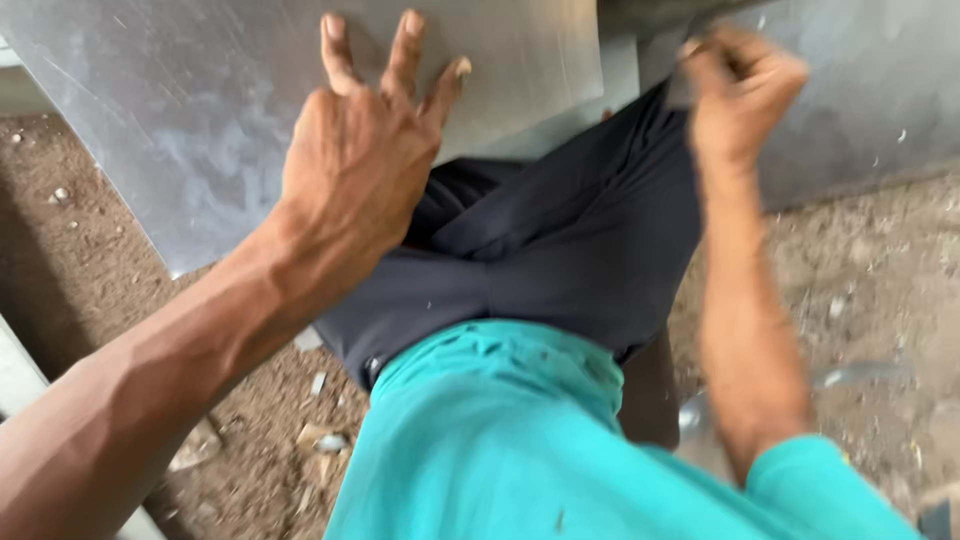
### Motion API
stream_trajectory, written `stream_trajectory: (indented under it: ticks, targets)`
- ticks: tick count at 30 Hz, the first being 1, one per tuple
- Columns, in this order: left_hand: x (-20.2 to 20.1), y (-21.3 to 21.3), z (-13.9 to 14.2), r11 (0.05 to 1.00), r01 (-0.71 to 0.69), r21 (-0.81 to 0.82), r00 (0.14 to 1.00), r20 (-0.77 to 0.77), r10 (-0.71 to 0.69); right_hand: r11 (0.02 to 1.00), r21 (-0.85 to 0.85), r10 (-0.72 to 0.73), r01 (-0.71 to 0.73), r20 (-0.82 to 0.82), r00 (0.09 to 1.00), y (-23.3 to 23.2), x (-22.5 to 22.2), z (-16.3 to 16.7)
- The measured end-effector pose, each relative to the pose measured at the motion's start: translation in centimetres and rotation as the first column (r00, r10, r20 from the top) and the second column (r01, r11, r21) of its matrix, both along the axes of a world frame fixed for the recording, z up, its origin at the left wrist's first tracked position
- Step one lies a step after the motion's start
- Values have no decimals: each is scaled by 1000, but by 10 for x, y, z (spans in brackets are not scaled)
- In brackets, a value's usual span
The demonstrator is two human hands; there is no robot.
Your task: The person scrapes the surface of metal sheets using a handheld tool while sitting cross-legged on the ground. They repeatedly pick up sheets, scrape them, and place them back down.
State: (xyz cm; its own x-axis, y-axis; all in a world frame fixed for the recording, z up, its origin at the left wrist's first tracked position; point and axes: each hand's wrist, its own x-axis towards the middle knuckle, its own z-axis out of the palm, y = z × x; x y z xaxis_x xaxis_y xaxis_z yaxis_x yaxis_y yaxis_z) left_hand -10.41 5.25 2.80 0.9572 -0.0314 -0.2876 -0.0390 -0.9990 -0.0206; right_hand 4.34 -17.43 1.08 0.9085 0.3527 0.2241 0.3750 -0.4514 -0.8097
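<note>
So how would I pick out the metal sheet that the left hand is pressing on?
Start from the brown dirt floor strewn with small scraps. Above the person's dark trousers lies a big flat grey metal sheet, filling the upper left of the view, with the left hand spread open on it. Unlike the dull ground beside it, it is smooth, scratched and faintly shiny, with a straight cut edge.

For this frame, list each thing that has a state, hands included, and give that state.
left hand: open, fingers spread, pressed flat on the metal sheet.
right hand: closed in a fist at the sheet's right part; blurred, so what it grips is unclear.
metal sheet: flat, scuffed, its near corner over the dirt ground.
dirt ground: littered with small scraps.
</note>
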Motion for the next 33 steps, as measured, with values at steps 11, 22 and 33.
stream_trajectory:
  ticks: [11,22,33]
  targets:
    - [0,-3,-19,995,29,93,999,-33,-26,968,-182,203,-175,154,967,-42,-42,-56]
    - [2,-5,-23,995,33,89,998,-50,-29,979,-156,162,-132,201,966,-48,-38,-64]
    - [-2,9,9,995,34,89,999,10,-35,993,-56,110,-106,74,991,16,-48,1]
